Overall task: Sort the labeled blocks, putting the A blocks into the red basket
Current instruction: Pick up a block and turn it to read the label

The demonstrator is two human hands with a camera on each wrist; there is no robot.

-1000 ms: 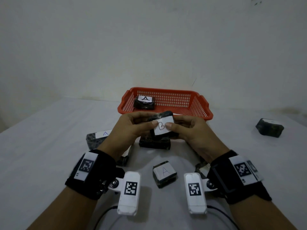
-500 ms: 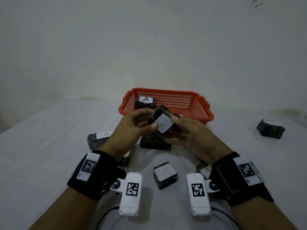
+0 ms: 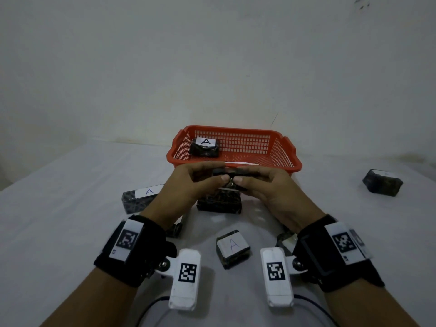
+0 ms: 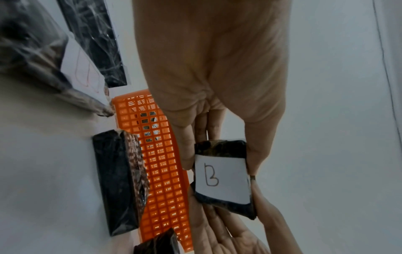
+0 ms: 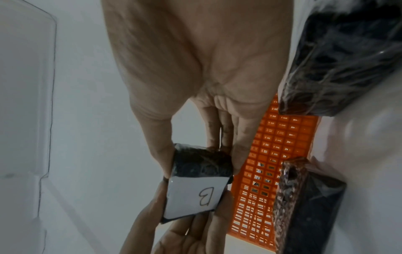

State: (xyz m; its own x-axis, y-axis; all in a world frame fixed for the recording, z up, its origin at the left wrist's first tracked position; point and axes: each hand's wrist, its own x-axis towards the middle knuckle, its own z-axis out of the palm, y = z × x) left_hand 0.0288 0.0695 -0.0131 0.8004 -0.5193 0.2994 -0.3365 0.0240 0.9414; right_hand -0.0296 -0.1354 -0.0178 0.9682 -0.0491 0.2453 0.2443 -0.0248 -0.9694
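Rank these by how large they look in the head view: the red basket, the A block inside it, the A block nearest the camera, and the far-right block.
1. red basket, clearly largest.
2. far-right block and nearest A block: look about alike; the nearest one's closeness makes ranking unsure.
3. A block in the basket, smallest-looking, though it sits farther off.

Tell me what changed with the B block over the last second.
Both hands, left hand and right hand, still pinch the B block, but have tipped it: its label, facing the head camera before, now faces down toward the wrist cameras, edge-on from above. The A block in the red basket and the A blocks on the table stayed put.
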